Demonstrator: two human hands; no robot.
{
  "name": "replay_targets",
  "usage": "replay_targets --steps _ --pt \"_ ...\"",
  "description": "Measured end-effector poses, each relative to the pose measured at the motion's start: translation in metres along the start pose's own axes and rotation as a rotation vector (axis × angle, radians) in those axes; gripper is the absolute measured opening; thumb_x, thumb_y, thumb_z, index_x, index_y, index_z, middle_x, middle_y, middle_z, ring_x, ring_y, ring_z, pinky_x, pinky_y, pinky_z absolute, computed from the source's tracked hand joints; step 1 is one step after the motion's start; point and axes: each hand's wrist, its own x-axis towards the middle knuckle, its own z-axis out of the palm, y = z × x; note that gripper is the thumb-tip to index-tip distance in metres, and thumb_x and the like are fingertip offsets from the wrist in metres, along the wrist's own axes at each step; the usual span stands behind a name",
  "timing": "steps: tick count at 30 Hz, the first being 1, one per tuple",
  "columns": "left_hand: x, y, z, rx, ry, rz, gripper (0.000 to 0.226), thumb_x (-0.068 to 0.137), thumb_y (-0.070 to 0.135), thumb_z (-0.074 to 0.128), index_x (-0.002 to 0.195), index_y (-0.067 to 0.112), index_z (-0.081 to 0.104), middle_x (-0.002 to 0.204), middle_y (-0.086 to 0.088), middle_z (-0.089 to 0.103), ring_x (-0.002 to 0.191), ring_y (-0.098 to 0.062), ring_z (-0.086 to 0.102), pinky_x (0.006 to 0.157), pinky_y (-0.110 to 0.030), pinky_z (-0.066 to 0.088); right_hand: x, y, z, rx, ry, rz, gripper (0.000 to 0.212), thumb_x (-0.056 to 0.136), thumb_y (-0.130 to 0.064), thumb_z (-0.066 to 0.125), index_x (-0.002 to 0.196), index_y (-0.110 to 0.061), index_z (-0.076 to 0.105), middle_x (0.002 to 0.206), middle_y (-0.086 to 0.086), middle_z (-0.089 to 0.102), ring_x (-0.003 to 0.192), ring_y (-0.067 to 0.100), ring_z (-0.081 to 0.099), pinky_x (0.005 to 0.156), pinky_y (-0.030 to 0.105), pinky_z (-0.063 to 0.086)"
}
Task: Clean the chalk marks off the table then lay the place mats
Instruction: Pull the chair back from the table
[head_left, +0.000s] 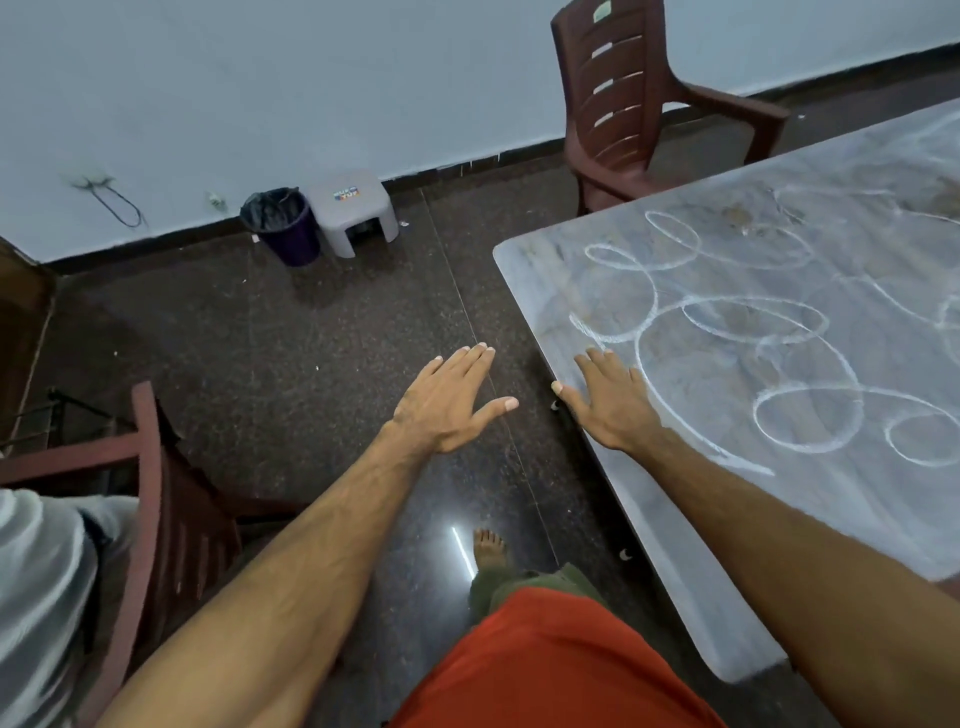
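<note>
The counter (675, 519) runs lengthwise away from me, looping chalk marks (727, 332) along it. My right hand (613, 402) lies flat at its edge; my left hand (449, 402) hovers spread over the floor (311, 338), holding nothing.

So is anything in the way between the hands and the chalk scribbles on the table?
Nothing visible. The right hand is already over the table edge beside the chalk marks. The left hand hangs over floor, holding nothing.

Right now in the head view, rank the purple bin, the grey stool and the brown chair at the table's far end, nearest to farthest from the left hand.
From the left hand:
1. Purple bin, ahead-left by the wall.
2. Grey stool, just right of the bin.
3. Brown chair, far right.
</note>
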Motion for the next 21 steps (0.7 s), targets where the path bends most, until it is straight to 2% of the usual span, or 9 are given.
replay_targets --steps 5,11,21 --pt "0.056 -0.054 -0.027 -0.018 -0.022 -0.002 0.082 0.094 0.067 0.024 0.156 0.016 0.011 0.164 0.0 0.01 0.151 -0.015 0.009 0.121 -0.038 0.008 0.073 -0.031 -0.011 0.022 0.012 0.039 0.061 0.1 -0.055 0.035 0.145 -0.014 0.038 0.157 0.008 0.03 0.148 0.027 0.02 0.118 0.051 0.012" --pt "0.121 -0.101 -0.048 -0.034 0.0 0.044 0.083 0.093 0.068 0.025 0.156 0.015 0.012 0.164 0.0 0.013 0.15 -0.016 0.011 0.121 -0.039 0.01 0.145 -0.058 -0.024 0.026 -0.011 0.092 0.066 0.1 -0.058 0.03 0.151 -0.017 0.029 0.162 0.006 0.02 0.15 0.026 0.015 0.12 0.053 0.009" --pt "0.236 -0.182 -0.081 0.01 -0.039 0.209 0.082 0.094 0.066 0.026 0.156 0.014 0.011 0.164 -0.001 0.011 0.151 -0.016 0.011 0.121 -0.039 0.01 0.246 -0.079 -0.026 0.029 0.021 0.275 0.068 0.1 -0.06 0.026 0.154 -0.019 0.024 0.164 0.002 0.015 0.152 0.024 0.007 0.12 0.05 0.004"
